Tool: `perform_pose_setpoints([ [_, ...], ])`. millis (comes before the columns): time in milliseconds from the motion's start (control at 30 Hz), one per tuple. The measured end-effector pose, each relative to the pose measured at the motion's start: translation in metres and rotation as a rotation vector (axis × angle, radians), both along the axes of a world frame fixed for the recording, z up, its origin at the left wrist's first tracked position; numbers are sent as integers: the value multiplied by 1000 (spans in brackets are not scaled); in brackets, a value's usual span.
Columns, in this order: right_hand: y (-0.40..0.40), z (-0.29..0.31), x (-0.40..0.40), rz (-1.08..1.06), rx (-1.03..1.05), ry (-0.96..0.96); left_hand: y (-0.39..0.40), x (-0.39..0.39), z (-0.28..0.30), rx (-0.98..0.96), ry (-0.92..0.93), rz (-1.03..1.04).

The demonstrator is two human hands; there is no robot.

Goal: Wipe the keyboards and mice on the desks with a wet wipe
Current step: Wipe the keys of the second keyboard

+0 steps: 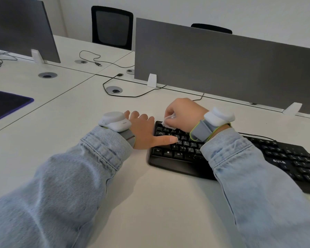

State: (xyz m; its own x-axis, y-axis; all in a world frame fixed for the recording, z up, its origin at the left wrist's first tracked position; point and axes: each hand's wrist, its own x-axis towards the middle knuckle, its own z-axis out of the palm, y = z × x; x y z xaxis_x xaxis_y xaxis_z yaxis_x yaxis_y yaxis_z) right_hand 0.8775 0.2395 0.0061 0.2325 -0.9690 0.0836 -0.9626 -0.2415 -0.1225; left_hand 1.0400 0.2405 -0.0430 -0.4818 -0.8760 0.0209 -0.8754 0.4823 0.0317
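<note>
A black keyboard (284, 158) lies on the white desk (150, 203), running from the centre to the right edge. My right hand (184, 113) pinches a crumpled white wet wipe (168, 120) and presses it on the keyboard's top left corner keys. My left hand (143, 129) rests flat at the keyboard's left end, its fingers straight and its thumb lying across the left keys. My right forearm hides the keyboard's middle. No mouse shows.
Grey divider panels (222, 65) stand behind the keyboard and at the far left (20, 27). Loose black cables (122, 93) and round cable ports (114, 90) lie on the desk. A dark mouse pad (4, 104) sits at the left edge. Black chairs (112, 26) stand beyond.
</note>
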Motion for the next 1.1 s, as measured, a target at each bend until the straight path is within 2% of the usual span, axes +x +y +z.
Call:
perform_pose_setpoints([
  [200,3,4,6,68,-104,-56,2,-1,2,8,-9,-3],
  [367,0,0,-3,26,-101,41,-1,-1,1,33,-32,-7],
  [433,3,5,-7,43,-104,-20,-1,-1,0,28,-22,-25],
  [533,13,4,3,116,0,-122,-1,-1,-1,13,-4,-47],
  [733,12,0,7,91,-46,-6,0,-1,-3,-7,13,-45],
  [867,12,-2,12,100,-16,-9,-1,-1,-5,-1,30,-61],
  [967,9,-2,10,57,-94,44,0,-1,-3,9,53,-60],
  [1100,12,8,-5,44,-149,-27,-3,-5,-4,51,138,-147],
])
